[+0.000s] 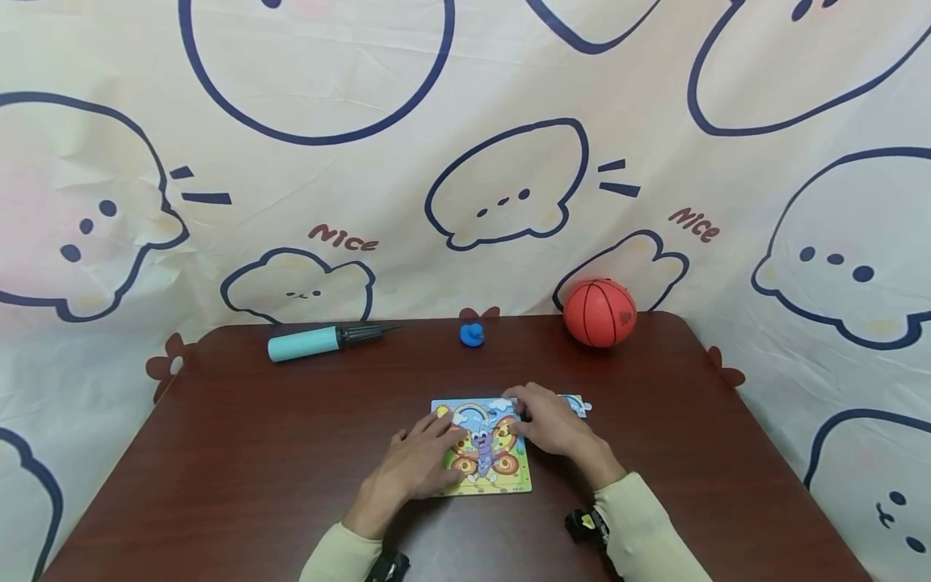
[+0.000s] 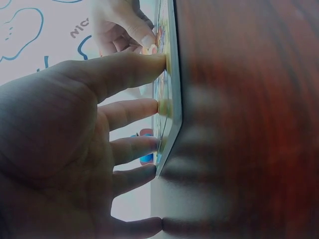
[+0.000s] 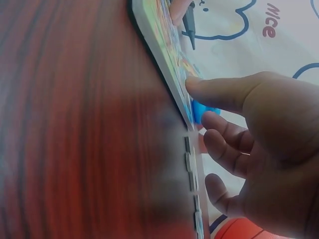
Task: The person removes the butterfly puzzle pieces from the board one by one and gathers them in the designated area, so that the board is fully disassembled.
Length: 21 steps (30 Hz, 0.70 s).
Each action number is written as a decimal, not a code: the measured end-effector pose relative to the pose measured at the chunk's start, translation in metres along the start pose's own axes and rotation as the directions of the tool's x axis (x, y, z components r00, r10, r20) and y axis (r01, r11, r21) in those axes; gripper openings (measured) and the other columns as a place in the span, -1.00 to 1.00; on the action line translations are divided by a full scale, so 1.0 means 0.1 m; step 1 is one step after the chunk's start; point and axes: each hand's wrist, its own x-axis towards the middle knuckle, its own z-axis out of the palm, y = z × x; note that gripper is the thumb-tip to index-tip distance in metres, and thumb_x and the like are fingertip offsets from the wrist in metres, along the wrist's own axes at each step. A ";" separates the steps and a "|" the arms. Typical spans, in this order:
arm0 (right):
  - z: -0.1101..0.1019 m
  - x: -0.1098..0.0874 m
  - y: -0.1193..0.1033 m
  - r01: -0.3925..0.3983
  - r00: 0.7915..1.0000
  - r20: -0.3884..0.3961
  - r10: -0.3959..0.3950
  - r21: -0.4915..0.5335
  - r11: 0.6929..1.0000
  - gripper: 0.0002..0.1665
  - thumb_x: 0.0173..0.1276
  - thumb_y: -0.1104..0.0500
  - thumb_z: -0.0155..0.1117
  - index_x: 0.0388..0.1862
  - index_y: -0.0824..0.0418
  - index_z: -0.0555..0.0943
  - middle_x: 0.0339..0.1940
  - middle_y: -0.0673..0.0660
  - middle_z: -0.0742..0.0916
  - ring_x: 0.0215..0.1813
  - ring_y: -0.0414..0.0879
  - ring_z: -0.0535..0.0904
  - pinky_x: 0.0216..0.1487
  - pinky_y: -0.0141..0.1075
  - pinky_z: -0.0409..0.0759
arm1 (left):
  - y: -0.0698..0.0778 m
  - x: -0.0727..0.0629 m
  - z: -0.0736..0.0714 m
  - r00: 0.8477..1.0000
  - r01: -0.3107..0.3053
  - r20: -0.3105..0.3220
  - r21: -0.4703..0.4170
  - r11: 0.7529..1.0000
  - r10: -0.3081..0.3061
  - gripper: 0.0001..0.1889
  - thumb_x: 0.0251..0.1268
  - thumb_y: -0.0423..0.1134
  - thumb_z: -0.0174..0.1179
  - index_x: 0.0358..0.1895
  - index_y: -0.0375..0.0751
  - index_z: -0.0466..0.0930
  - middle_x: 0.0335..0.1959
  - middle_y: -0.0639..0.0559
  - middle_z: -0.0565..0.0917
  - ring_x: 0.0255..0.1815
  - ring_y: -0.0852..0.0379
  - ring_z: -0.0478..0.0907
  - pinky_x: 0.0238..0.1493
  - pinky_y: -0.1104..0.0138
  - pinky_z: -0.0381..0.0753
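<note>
A jigsaw puzzle board (image 1: 476, 483) with a butterfly picture lies flat on the table. My left hand (image 1: 420, 459) rests on its left side, fingers spread and fairly straight, the thumb (image 2: 134, 69) on the near part. At the board's upper right is my right hand (image 1: 549, 420), with the thumb (image 3: 214, 92) at the picture and the other fingers bent. A small orange puzzle piece (image 3: 188, 66) stands slightly raised at that thumb; the finger behind it is mostly hidden. Loose puzzle pieces (image 1: 577, 404) lie just beyond the right hand, partly covered by it.
Along the back of the brown table (image 1: 218, 469) are a turquoise hand pump (image 1: 305, 343), a blue rubber duck (image 1: 471, 335) and a red ball (image 1: 600, 313) with basketball lines. A cloth (image 1: 393, 194) with cartoon drawings hangs behind the table.
</note>
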 end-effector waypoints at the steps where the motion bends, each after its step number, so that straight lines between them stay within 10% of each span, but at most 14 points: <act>1: -0.01 -0.01 0.00 -0.001 1.000 -0.008 0.001 -0.003 1.000 -0.48 0.22 0.03 0.43 0.17 -0.05 0.54 -0.24 -0.07 0.56 -0.23 -0.19 0.45 -0.17 -0.27 0.47 | 0.00 0.00 0.00 1.000 -0.001 -0.002 -0.002 1.000 0.001 -0.41 0.23 0.06 0.24 0.34 0.08 0.43 0.51 -0.05 0.25 0.55 -0.17 0.07 0.28 -0.36 0.13; 21: -0.16 -0.15 0.32 -0.056 0.996 -0.070 0.055 -0.012 0.998 -0.49 0.21 0.03 0.44 0.15 -0.11 0.55 -0.24 -0.08 0.57 -0.21 -0.18 0.46 -0.21 -0.27 0.43 | -0.03 -0.01 0.01 0.999 -0.031 -0.024 -0.015 0.999 0.031 -0.41 0.20 0.06 0.26 0.32 0.07 0.45 0.49 -0.06 0.27 0.54 -0.18 0.09 0.25 -0.37 0.15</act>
